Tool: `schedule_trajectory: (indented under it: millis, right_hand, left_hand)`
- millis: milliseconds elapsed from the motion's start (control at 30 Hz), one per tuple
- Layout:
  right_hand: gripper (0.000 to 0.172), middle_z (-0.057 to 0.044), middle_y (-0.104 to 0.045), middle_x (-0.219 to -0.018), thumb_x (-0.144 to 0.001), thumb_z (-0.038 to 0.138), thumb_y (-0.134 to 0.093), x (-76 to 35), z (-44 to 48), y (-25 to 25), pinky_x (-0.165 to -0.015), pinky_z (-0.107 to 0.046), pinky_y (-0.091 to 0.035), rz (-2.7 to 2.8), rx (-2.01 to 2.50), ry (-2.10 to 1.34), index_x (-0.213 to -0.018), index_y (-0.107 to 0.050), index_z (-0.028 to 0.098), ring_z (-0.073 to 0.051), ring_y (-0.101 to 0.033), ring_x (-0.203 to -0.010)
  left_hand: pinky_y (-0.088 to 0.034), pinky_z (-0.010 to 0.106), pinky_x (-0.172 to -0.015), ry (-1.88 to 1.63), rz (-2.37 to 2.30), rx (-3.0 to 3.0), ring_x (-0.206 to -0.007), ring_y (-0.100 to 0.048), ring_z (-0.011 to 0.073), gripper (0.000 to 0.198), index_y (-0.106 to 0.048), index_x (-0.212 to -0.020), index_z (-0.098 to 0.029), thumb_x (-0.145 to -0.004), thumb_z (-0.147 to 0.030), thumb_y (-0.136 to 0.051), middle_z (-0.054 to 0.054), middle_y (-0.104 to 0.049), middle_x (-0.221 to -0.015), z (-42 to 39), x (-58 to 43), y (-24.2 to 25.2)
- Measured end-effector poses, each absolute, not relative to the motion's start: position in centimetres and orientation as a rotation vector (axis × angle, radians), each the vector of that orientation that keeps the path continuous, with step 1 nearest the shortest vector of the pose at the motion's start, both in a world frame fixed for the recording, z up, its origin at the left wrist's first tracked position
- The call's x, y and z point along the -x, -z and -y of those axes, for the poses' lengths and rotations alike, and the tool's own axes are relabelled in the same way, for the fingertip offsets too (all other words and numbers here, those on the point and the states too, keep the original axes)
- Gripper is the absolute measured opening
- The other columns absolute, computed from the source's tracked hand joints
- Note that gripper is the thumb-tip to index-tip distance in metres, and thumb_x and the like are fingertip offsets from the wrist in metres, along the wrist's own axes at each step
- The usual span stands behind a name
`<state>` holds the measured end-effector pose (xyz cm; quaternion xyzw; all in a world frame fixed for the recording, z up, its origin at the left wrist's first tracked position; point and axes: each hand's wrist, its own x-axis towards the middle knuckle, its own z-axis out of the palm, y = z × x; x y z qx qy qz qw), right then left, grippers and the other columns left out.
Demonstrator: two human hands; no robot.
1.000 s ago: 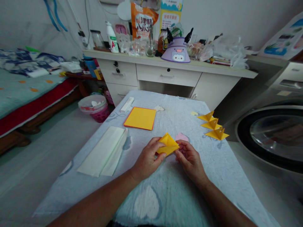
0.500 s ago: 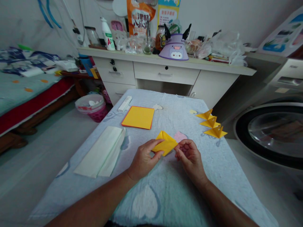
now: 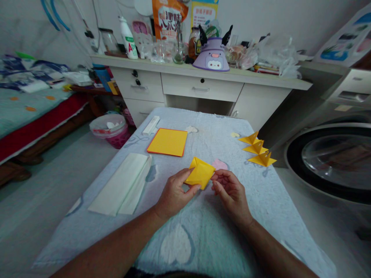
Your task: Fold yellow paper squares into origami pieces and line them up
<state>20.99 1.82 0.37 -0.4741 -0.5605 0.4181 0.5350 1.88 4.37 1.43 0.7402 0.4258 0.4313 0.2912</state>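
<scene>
A small folded piece of yellow origami paper is held above the table, in front of me. My left hand grips its left side, thumb at the lower edge and fingers on the upper left. At the paper's right corner is my right hand, its fingers curled and its thumb a little apart from the index finger. The index fingertip is at or very near that corner; whether it touches I cannot tell. Beyond lies a square stack of origami paper, yellow on top with a red edge below. Several folded yellow paper pieces stand in a row at right.
A folded pale cloth or paper sheet lies at left, and a narrow white box behind it. A patterned cloth covers the table. Behind stands a cluttered white desk; a pink bin is left, a washing machine right.
The yellow paper has turned slightly and shows more of its flat face. My right thumb has come away from the paper's corner. The view has shifted slightly.
</scene>
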Motion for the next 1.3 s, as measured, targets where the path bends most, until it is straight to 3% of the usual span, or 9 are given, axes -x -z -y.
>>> schedule_trajectory:
  millis: [533, 867, 1300]
  right_hand:
    - [0.024, -0.005, -0.063, -0.101, -0.09, 0.033, -0.061, -21.1, -1.5, -0.8, -0.064, -0.027, -0.051, 1.337, 1.136, -0.996, -0.113, -0.059, 0.027, -0.017, -0.059, -0.086]
    - [0.027, -0.007, -0.062, -0.109, -0.091, 0.034, -0.059, -21.0, -1.3, -1.2, -0.065, -0.029, -0.052, 1.353, 1.063, -1.04, -0.117, -0.059, 0.028, -0.019, -0.057, -0.088]
    - [0.028, -0.006, -0.06, -0.11, -0.091, 0.032, -0.058, -20.9, -1.2, -1.5, -0.067, -0.029, -0.051, 1.332, 1.014, -1.115, -0.119, -0.058, 0.028, -0.019, -0.056, -0.091]
  left_hand:
    - [-0.053, 0.029, -0.084, -1.172, -1.128, -2.013, -0.092, -0.067, 0.0182, 0.03, -0.064, -0.106, -0.019, -0.077, -0.01, -0.065, 0.004, -0.071, -0.1, -4.5, -1.9, -1.4]
    - [-0.053, 0.028, -0.085, -1.196, -1.018, -2.046, -0.097, -0.065, 0.0174, 0.025, -0.066, -0.108, -0.021, -0.085, -0.014, -0.061, 0.005, -0.068, -0.103, -4.6, -1.6, -1.0]
    - [-0.052, 0.031, -0.09, -1.197, -1.006, -2.049, -0.102, -0.064, 0.0185, 0.034, -0.063, -0.114, -0.02, -0.082, -0.009, -0.062, 0.005, -0.068, -0.108, -4.6, -1.5, -1.6]
